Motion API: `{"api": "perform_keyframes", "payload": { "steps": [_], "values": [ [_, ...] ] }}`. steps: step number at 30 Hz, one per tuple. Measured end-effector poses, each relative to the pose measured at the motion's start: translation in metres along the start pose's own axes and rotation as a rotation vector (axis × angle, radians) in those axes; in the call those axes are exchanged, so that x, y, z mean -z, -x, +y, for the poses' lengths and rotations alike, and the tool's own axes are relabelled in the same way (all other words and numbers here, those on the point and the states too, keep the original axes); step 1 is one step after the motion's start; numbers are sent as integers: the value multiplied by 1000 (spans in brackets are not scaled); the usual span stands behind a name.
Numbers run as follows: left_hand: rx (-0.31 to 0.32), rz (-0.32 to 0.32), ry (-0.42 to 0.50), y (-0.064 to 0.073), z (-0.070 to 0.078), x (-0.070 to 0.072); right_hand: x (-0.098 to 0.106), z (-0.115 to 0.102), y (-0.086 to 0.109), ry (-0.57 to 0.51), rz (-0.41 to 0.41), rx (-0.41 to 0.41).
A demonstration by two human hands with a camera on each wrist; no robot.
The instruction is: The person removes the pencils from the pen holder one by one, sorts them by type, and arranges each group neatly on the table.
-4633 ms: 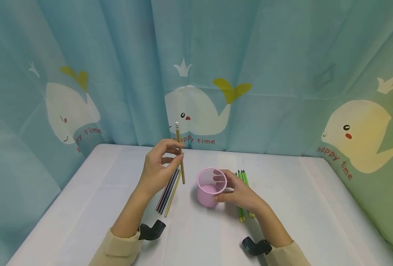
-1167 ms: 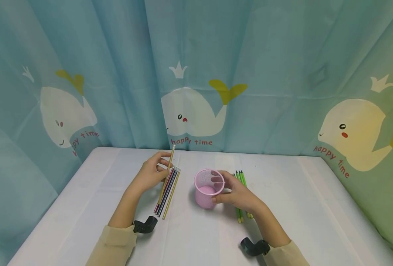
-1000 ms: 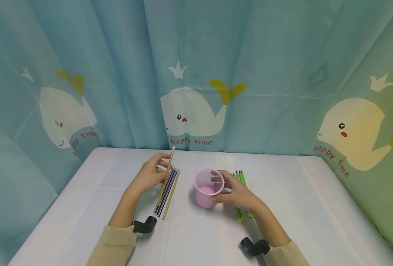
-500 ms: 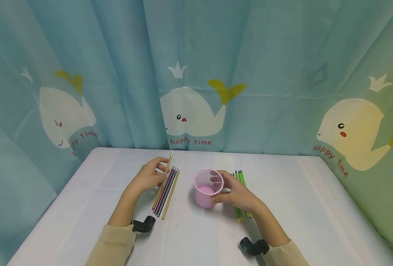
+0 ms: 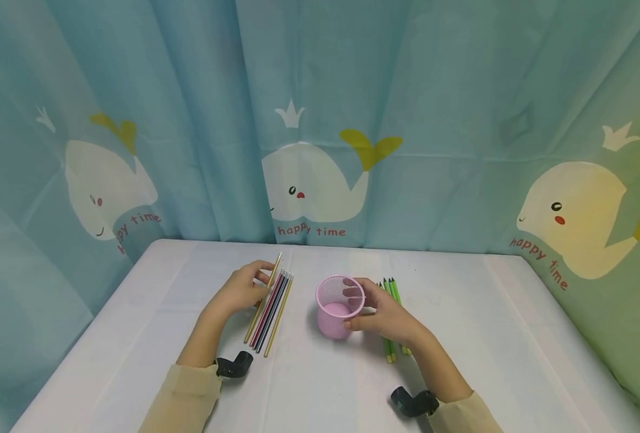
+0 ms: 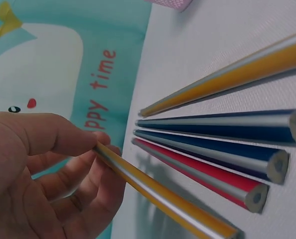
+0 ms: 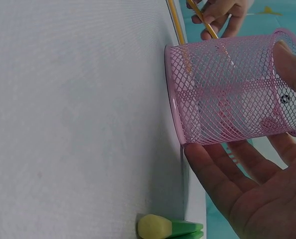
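My left hand [image 5: 242,287] pinches a yellow pencil [image 6: 158,191] between thumb and fingertips, its lower end slanting toward me. Just to its right, a red pencil [image 6: 205,174], two dark blue pencils [image 6: 227,125] and another yellow pencil [image 6: 227,74] lie side by side, unsharpened ends toward me. My right hand [image 5: 382,310] holds a pink mesh pencil cup [image 5: 333,325] from its right side, fingers and thumb around it. The cup stands upright on the table; nothing shows inside it in the head view.
Several green pencils [image 5: 395,291], dark tips pointing away from me, lie on the white table [image 5: 477,325] partly behind my right hand. A blue curtain [image 5: 450,198] with whale prints hangs along the table's far edge.
My left hand has brought the yellow pencil from upright above the table down to the left of the row, tilting it flatter. The right hand and cup have stayed nearly in place.
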State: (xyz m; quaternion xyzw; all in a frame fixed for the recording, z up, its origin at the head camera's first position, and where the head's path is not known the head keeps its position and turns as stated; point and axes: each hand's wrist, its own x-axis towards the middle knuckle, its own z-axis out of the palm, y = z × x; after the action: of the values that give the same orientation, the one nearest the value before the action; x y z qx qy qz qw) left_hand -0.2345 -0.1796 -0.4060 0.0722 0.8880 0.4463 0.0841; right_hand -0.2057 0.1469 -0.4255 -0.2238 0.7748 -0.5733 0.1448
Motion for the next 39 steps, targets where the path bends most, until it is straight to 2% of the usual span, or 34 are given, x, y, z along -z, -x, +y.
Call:
{"api": "perform_keyframes", "payload": {
  "steps": [8, 29, 39],
  "values": [
    [16, 1, -32, -1, -4, 0, 0, 0, 0, 5, 1, -7],
    [116, -15, -133, -1, -9, -5, -1, 0, 0, -21, -8, -5],
    [90, 0, -128, 0, -14, -9, -2, 3, 1, -18, 0, -4]
  ]
}}
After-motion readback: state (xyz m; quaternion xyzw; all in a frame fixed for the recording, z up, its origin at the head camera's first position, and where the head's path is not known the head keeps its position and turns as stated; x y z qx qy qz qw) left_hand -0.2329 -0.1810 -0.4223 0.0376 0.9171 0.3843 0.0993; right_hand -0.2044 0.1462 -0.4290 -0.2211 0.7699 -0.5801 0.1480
